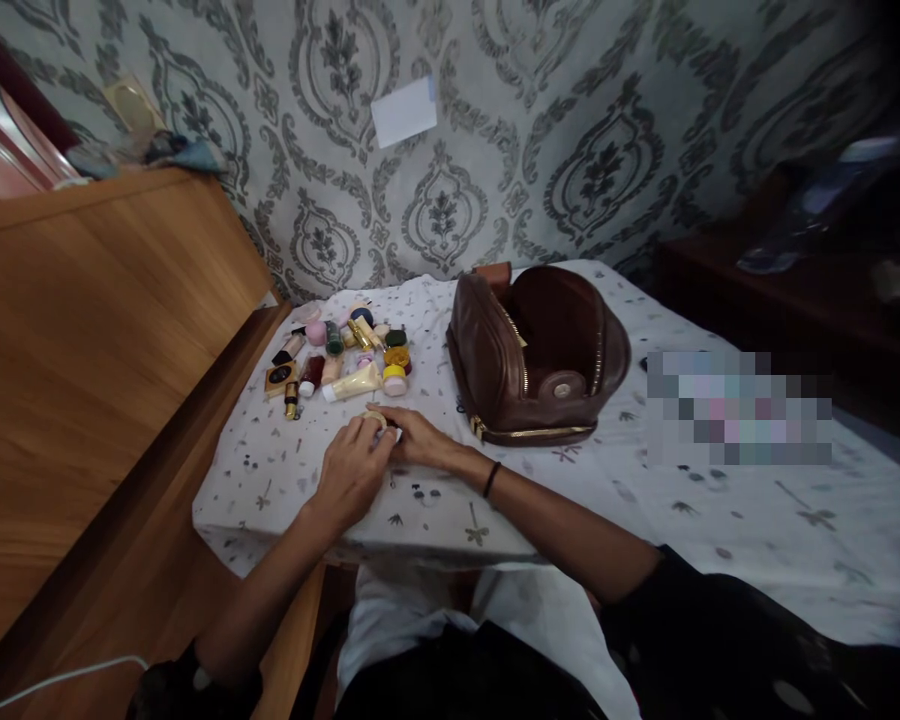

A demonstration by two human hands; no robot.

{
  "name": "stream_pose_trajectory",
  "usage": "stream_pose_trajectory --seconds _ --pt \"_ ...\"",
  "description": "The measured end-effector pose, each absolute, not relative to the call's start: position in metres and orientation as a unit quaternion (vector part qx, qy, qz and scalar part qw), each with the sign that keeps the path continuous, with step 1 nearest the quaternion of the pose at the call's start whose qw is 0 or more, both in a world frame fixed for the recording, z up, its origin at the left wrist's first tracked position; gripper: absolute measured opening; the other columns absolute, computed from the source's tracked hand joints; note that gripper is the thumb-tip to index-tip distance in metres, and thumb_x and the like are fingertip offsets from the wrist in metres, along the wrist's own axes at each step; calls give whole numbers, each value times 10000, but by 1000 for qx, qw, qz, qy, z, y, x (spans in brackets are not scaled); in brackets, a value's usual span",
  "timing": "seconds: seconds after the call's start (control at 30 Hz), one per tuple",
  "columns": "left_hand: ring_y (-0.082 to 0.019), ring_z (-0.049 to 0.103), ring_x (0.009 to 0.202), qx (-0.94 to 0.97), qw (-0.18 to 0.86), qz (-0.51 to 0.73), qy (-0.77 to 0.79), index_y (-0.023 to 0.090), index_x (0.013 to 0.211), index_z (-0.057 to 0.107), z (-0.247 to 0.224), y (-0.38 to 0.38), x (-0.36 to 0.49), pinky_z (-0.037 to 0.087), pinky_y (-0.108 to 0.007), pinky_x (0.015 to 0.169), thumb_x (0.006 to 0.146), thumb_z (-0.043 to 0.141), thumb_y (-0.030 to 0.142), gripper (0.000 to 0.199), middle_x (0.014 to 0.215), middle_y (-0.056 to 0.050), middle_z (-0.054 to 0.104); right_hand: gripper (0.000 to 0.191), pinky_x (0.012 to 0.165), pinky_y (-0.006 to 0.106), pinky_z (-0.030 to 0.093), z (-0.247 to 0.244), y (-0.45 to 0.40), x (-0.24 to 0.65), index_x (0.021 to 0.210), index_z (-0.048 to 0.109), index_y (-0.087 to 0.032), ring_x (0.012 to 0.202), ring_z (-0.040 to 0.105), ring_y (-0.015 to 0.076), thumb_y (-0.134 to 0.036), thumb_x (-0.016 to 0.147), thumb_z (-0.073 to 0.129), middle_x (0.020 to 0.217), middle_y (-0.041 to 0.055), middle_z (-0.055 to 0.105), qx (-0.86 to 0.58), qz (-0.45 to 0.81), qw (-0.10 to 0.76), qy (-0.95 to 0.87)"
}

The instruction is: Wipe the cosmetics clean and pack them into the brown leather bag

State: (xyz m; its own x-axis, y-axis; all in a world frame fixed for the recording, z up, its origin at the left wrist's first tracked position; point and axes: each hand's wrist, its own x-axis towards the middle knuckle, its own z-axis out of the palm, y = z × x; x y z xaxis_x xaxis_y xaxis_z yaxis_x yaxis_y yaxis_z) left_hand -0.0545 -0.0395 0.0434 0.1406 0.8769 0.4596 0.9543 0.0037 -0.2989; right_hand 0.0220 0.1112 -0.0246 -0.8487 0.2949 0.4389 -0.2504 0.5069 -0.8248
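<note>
Over patterned cloth (292, 465), my left hand (349, 465) and right hand (421, 440) grip a small pale item (376, 417), perhaps round, with the brown bag (484, 360) lying rightward, nearer my right hand.

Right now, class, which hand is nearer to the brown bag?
Right. The right hand lies to the left of the bag, not touching it; the left hand is farther left, beyond the right hand.
</note>
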Motion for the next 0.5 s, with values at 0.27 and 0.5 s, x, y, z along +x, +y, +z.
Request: stream_pose_trajectory --seconds 0.27,0.5 --pt "-251 534 943 -687 209 -82 -691 194 925 673 52 -17 -57 475 -364 785 939 553 254 135 982 -84 606 550 939 365 512 -16 109 24 1255 612 -174 1068 645 253 -182 713 700 1195 74 686 20 527 276 -803" --pt "-226 576 933 -644 63 -213 -732 194 946 717 56 0 -86 462 -328 798 910 567 283 178 923 -54 602 1125 1074 456 424 -28 113 23 1545 272 -211 1298 518 320 -337 600 870 1455 153 501 -52 524 267 -807"
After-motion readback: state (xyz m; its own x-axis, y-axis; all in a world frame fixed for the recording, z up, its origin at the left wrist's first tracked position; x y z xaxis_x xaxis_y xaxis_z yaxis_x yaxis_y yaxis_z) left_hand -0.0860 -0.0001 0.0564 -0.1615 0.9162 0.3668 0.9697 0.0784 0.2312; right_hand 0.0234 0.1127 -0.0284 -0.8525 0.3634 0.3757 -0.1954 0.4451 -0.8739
